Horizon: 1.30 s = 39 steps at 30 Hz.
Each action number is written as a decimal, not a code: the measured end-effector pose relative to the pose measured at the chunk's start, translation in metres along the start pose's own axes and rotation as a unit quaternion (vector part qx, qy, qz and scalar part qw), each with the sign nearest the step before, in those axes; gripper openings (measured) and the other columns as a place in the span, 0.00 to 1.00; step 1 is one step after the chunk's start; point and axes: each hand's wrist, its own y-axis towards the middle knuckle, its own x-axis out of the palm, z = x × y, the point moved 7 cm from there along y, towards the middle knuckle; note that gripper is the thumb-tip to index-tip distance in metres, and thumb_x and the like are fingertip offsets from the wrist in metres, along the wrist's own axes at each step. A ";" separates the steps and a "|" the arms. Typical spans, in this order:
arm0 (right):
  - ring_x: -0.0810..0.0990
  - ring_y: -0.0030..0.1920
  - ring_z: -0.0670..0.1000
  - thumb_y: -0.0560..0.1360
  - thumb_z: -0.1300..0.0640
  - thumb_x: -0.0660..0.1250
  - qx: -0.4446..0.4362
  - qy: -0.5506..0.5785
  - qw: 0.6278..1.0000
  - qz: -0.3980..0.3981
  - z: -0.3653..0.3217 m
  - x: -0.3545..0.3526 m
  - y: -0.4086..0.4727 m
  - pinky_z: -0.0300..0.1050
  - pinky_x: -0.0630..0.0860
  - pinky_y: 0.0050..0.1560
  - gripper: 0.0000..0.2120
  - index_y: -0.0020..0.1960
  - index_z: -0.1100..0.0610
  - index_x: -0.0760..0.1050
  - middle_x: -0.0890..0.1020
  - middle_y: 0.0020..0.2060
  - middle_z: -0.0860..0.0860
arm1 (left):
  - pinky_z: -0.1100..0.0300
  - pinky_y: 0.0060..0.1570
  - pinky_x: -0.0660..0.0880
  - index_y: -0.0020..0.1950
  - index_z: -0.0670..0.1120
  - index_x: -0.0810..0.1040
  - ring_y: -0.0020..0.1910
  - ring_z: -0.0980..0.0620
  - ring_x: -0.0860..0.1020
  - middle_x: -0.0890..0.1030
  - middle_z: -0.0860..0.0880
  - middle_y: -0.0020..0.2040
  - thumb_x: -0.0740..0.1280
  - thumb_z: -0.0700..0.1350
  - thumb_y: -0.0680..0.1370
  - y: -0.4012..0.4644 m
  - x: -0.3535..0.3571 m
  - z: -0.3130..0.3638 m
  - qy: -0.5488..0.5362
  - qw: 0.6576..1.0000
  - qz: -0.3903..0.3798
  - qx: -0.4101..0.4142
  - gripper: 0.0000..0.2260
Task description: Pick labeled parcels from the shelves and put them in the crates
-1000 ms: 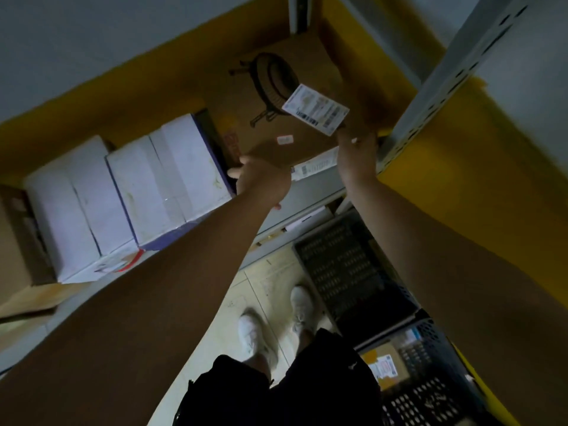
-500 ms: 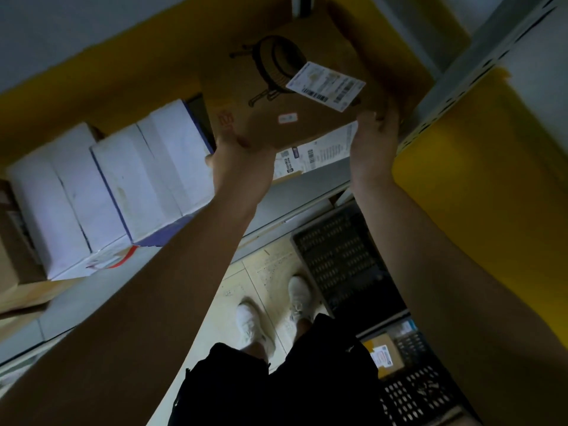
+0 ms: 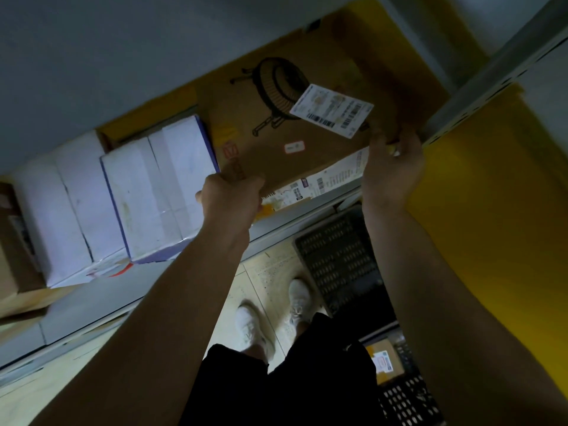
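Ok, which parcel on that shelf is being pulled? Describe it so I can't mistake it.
On the grey shelf, right of the white boxes, is the brown carton gripped by both hands. It alone bears a black ring-shaped line drawing and a white barcode label.

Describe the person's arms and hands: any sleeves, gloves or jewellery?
Both forearms are bare, with no sleeve in view. The left hand and right hand wear no gloves. No watch, bracelet or ring shows, though the light is dim.

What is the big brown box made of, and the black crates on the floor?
The brown box looks like matte cardboard: dull tan face, printed line drawing, paper label stuck on. The black crates look like moulded plastic, judging by their regular grid of holes, though the dim light leaves that uncertain.
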 end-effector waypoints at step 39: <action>0.76 0.65 0.41 0.83 0.58 0.67 -0.027 0.076 0.996 0.030 -0.008 -0.044 -0.040 0.30 0.77 0.60 0.22 0.76 0.57 0.71 0.75 0.69 0.53 | 0.62 0.34 0.81 0.74 0.42 0.75 0.37 0.55 0.85 0.84 0.43 0.52 0.64 0.35 0.83 -0.032 -0.014 0.004 -0.170 0.985 -0.036 0.019 0.19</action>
